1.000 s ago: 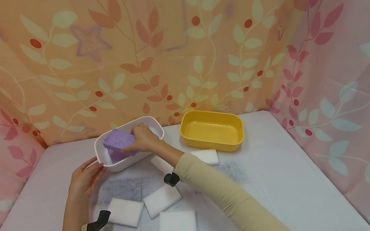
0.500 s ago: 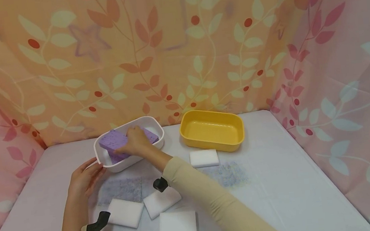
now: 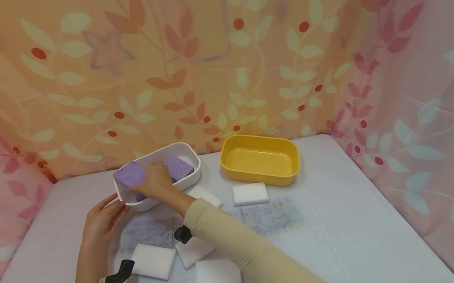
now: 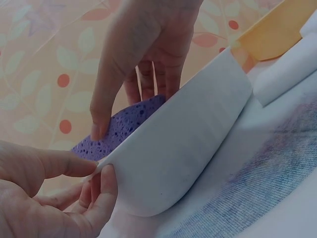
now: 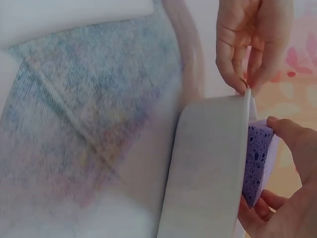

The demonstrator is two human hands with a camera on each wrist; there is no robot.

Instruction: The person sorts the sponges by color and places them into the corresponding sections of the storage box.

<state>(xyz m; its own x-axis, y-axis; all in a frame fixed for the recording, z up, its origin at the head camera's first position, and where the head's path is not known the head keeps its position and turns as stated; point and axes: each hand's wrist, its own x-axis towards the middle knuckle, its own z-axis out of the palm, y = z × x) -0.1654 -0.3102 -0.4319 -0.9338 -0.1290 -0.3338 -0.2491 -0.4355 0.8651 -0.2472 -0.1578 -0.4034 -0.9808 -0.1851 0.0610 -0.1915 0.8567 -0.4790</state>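
At white tub (image 4: 183,129), right hand (image 3: 157,181) pinching purple sponge (image 3: 132,174) between thumb and fingers, left hand (image 3: 102,218) gripping rim (image 5: 246,119)

Purple porous rectangular sponges (image 3: 178,167): dark-speckled. White rounded-rectangular tray (image 3: 188,155): plain. Yellow rounded-rectangular tray (image 3: 259,159): plain. Flat rectangular blocks (image 3: 152,261): white. White surface (image 3: 358,229): blue-purple smudges (image 3: 275,214). Fabric backdrop (image 3: 209,38): orange, pink beyond side edges; leaf-and-dot print. Sleeves (image 3: 254,257): beige.

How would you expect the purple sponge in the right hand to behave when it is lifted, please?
The purple sponge is probably light for its size, since its surface is full of pores. It may squash slightly where the right hand grips it, as porous material usually gives. Its flat faces make rolling unlikely.
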